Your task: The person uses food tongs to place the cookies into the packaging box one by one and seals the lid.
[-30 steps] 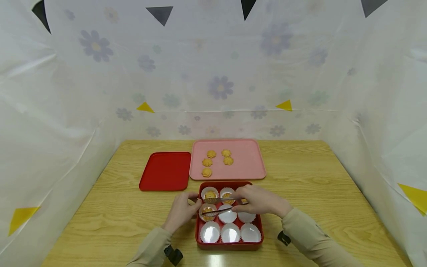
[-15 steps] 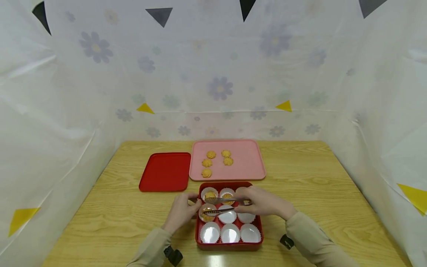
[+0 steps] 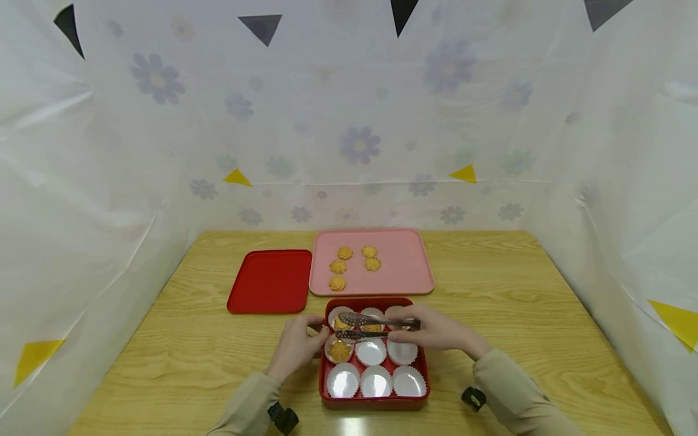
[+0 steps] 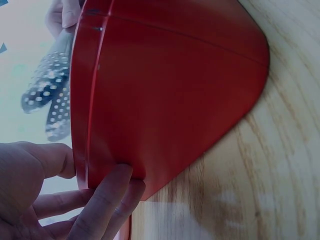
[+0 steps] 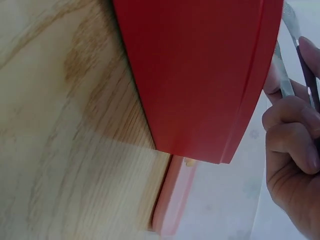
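two grips: right fingers [image 5: 291,137] clamped on tongs [image 3: 366,320], shifted off front cookie [image 3: 340,351], left fingers [image 4: 102,205] clamped on box [image 3: 376,404]

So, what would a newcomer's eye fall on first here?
Probably the red box, low and central in the head view, with its grid of white paper cups. Above it, the right hand holds metal tongs; the left hand touches its left side. Behind, five golden cookies stand out on the pink tray.

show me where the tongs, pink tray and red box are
Tongs [image 3: 366,320]: head view, on the upper arm
Pink tray [image 3: 405,263]: head view, on its bare floor, right half
Red box [image 3: 375,404]: head view, on the near outside wall
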A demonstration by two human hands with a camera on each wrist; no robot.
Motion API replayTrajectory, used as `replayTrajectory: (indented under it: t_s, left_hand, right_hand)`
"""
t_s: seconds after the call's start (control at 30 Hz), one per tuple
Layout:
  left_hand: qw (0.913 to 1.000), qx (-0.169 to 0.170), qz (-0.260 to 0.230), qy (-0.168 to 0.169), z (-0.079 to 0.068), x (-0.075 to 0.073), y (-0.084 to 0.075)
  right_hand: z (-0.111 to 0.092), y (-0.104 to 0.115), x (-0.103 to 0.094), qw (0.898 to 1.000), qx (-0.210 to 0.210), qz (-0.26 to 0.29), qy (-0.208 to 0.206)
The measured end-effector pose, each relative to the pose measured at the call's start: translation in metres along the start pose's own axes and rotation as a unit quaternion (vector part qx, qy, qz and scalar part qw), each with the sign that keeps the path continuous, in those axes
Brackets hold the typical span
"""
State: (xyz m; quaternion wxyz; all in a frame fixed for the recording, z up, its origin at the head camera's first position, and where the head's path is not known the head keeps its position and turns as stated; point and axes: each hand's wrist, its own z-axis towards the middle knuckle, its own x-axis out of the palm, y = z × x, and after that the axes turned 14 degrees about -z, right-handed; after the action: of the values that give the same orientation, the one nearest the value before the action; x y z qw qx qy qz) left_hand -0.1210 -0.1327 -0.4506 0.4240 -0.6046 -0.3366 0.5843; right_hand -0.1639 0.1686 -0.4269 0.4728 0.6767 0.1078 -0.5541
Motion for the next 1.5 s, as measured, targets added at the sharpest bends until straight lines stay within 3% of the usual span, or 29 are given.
replayTrajectory:
  t_s: [0.27,0.6,0.83,1.07,1.33,1.5]
  left_hand:
    - [0.999,0.026,0.031,-0.019,0.002,0.002,0.002]
    - [0.9994,0.017,0.027,-0.01,0.001,0.001,0.001]
    - [0.9993,0.019,0.031,-0.01,0.003,0.0,0.003]
    - [0.9997,0.004,0.022,-0.005,0.003,0.0,0.002]
    - [0.9998,0.004,0.018,-0.003,0.003,0.0,0.003]
    - [0.9999,0.003,0.013,-0.002,0.002,0.0,0.003]
  right_hand:
    - [-0.004,-0.009,0.001,0.997,0.04,0.072,-0.015]
    - [-0.007,-0.015,-0.001,0.982,0.081,0.166,-0.041]
    - [-0.008,-0.02,0.0,0.975,0.131,0.162,-0.082]
    - [-0.007,-0.02,0.001,0.958,0.186,0.181,-0.12]
    - [-0.004,-0.022,0.002,0.943,0.215,0.184,-0.179]
    - [-0.002,-0.023,0.002,0.936,0.236,0.154,-0.209]
